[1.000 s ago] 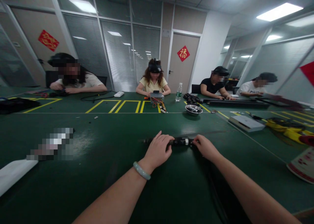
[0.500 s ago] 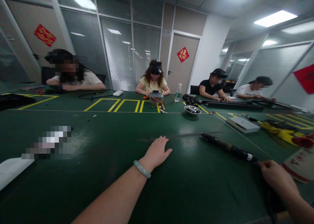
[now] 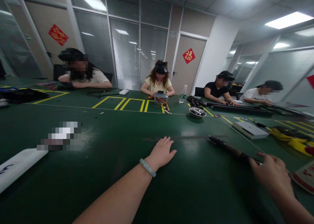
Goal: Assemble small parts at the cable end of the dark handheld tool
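Note:
My left hand (image 3: 162, 153) lies flat on the green tabletop (image 3: 196, 191), fingers spread and holding nothing, with a pale green bangle (image 3: 147, 167) at the wrist. To the right, a long black tool that looks like a corded electric screwdriver (image 3: 227, 147) lies slantwise, its narrow tip pointing toward the far left. My right hand (image 3: 272, 175) is closed at its rear end, thumb on the near side and fingers over the far side. The hand partly hides that end and its cord.
Beyond the tool are a grey-white box (image 3: 250, 129), yellow-and-black gear (image 3: 291, 140) and a metal bowl (image 3: 197, 112) of small dark parts. A printed container (image 3: 304, 176) stands near my right wrist. A white object (image 3: 22, 166) lies at left. Several people sit across the table.
My right hand has moved forward from the cord end onto the rear of the screwdriver. The left hand rests as before. The view has turned slightly left.

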Motion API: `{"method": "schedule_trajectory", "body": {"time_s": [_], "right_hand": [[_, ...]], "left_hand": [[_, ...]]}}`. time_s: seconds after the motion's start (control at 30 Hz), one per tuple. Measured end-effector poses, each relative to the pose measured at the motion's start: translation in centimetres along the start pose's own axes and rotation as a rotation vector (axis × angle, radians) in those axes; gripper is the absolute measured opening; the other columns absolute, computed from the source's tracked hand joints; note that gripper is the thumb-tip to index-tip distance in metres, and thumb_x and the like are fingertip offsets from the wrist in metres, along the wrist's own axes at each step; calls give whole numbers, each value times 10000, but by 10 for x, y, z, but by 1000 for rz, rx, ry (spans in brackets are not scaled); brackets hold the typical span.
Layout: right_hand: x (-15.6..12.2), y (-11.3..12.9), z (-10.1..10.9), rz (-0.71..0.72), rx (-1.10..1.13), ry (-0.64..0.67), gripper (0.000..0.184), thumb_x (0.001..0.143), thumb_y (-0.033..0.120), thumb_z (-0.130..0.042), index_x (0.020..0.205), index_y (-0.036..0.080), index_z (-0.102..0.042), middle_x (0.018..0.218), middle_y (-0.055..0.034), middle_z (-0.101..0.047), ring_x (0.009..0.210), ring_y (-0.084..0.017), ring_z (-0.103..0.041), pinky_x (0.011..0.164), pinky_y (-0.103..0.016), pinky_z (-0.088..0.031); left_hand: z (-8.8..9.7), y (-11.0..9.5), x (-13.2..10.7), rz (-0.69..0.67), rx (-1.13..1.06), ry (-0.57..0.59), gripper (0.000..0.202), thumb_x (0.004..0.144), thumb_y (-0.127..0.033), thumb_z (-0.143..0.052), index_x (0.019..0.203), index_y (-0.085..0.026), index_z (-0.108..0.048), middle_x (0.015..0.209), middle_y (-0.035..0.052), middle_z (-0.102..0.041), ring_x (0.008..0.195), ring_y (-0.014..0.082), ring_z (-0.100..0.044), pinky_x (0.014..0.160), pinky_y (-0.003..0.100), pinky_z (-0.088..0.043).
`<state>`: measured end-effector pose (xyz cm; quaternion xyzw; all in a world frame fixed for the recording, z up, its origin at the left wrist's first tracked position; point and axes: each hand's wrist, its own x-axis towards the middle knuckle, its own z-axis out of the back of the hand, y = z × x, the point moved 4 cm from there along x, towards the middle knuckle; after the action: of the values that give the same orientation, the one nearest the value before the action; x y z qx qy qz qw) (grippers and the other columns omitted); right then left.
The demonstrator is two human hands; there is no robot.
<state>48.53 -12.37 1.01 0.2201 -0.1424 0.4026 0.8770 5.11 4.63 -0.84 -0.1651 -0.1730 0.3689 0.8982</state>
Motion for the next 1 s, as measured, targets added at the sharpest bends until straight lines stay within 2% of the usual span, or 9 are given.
{"method": "schedule_trajectory", "body": {"time_s": [0.13, 0.27, 0.4, 0.47, 0.57, 0.67, 0.77, 0.87, 1.0], "right_hand": [[-24, 121, -7, 248, 83, 95, 590, 836, 573, -437, 1239, 155, -540, 1315, -188, -475, 1193, -358, -495, 1010, -501, -399], [-63, 221, -20, 526, 280, 247, 539, 891, 533, -429, 1317, 206, -482, 1428, -115, -414, 1285, -291, -425, 1088, -466, -335], [-109, 289, -27, 805, 421, 431, 528, 948, 467, -378, 1437, 268, -355, 1517, -54, -313, 1402, -251, -253, 1137, -473, -252], [-129, 313, -28, 951, 451, 494, 535, 960, 435, -374, 1467, 280, -303, 1533, -34, -286, 1424, -233, -196, 1161, -465, -194], [-149, 336, -30, 1142, 466, 552, 551, 954, 428, -406, 1473, 282, -297, 1528, -31, -299, 1420, -223, -211, 1176, -443, -152], [-146, 338, -43, 1180, 423, 553, 539, 951, 440, -405, 1462, 292, -320, 1520, -25, -319, 1409, -218, -243, 1173, -435, -157], [-112, 313, -62, 1018, 258, 426, 544, 965, 428, -333, 1484, 281, -263, 1551, -40, -239, 1430, -239, -175, 1155, -502, -153], [-63, 253, -67, 764, 63, 143, 604, 939, 478, -313, 1493, 250, -234, 1577, -68, -126, 1445, -293, -40, 1127, -591, -69], [-16, 132, -54, 358, -51, -94, 816, 869, 600, -289, 1504, 96, -195, 1557, -215, -56, 1430, -310, 115, 1110, -566, 14]], "left_hand": [[0, 1, -1, -6, 5, 0, 555, 938, -520, -387, 1388, -199, -437, 1496, 84, -340, 1393, 276, -270, 1130, 483, -266], [-4, 3, -1, -14, 22, -1, 561, 943, -522, -364, 1401, -201, -410, 1507, 82, -320, 1403, 271, -245, 1135, 472, -249], [-15, 8, 3, -46, 96, -26, 563, 936, -456, -394, 1422, -173, -359, 1521, 103, -283, 1409, 274, -221, 1150, 455, -207], [-24, 9, 5, -103, 149, 4, 605, 910, -397, -442, 1453, -173, -298, 1533, 106, -251, 1412, 292, -204, 1157, 460, -178], [-34, 12, 7, -126, 186, 29, 615, 882, -321, -481, 1454, -171, -311, 1546, 95, -216, 1425, 327, -121, 1172, 458, -91], [-32, 11, 5, -136, 171, 51, 644, 889, -361, -468, 1466, -143, -284, 1556, 108, -171, 1425, 336, -108, 1175, 441, -82], [-20, 8, 2, -85, 106, 39, 638, 940, -474, -334, 1483, -155, -235, 1552, 102, -187, 1430, 292, -126, 1170, 448, -110], [-10, 8, 0, -29, 40, 54, 702, 927, -615, -250, 1479, -181, -256, 1556, 78, -183, 1437, 278, -93, 1165, 458, -130], [-6, 7, -2, -32, -15, 97, 741, 911, -660, -222, 1486, -193, -246, 1561, 68, -161, 1437, 279, -98, 1163, 462, -137]]}}
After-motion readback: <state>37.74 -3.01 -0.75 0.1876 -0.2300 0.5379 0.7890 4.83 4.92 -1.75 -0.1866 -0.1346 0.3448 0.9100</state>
